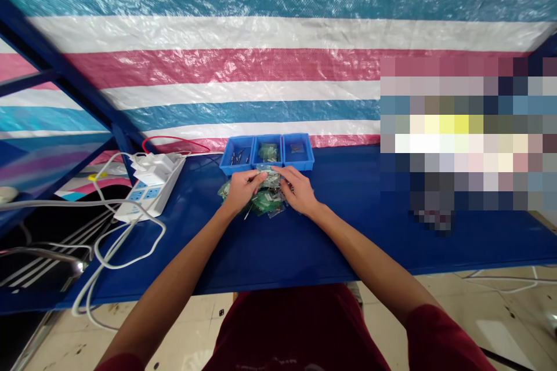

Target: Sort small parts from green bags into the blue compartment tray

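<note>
Your packet pile [266, 202] lies on the blue table [265, 258]. At its 10 o'clock, your left hand [242, 190] pinches a clear packet [271, 178] at 12 o'clock. At 2 o'clock, your right hand [299, 190] adjoins that packet; its grip cannot be determined. Three blue trays [298, 165] stand beyond, toward 12 o'clock.

A clear plastic packet [270, 177], its contents too small to be told, is held flat-looking at the far side of a loose heap of green-tinged packets [266, 202] — spread on the blue tabletop [270, 249], overlapped and partly hidden.
</note>
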A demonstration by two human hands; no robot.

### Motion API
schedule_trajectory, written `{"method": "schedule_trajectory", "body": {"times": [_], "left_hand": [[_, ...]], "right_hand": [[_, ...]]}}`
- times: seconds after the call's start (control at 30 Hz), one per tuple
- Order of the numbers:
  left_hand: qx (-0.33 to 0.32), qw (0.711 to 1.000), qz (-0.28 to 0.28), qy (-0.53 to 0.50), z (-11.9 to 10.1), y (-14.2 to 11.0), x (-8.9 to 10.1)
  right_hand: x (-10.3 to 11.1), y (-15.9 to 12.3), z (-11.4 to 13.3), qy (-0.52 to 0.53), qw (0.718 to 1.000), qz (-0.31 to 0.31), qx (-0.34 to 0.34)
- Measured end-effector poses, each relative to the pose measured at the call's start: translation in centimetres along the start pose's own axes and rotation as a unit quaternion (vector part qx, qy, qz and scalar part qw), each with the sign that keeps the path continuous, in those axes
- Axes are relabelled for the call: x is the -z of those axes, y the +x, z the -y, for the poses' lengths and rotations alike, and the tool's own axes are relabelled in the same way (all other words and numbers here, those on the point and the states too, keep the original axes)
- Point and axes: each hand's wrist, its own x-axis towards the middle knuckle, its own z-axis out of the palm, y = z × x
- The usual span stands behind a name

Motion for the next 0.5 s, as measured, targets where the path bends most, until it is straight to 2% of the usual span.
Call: {"method": "schedule_trajectory", "body": {"times": [0.13,0.33,0.4,0.5], "left_hand": [[0.021,0.999,-0.001,-0.035,-0.2,0.0,-0.1],[0.042,0.994,0.01,-0.1,0.8,0.3,-0.5],[0.03,0.994,0.006,-0.102,1.0,0.4,-0.6],[-0.034,0.997,0.002,-0.072,0.9,0.4,-0.5]], "right_hand": [[-0.2,0.1,-0.2,-0.006,1.0,0.001,-0.015],[-0.5,0.1,-0.9,-0.023,0.998,-0.041,-0.038],[-0.5,0.0,-0.9,-0.03,0.997,-0.05,-0.045],[-0.5,0.0,-0.8,-0.037,0.996,-0.064,-0.05]]}}
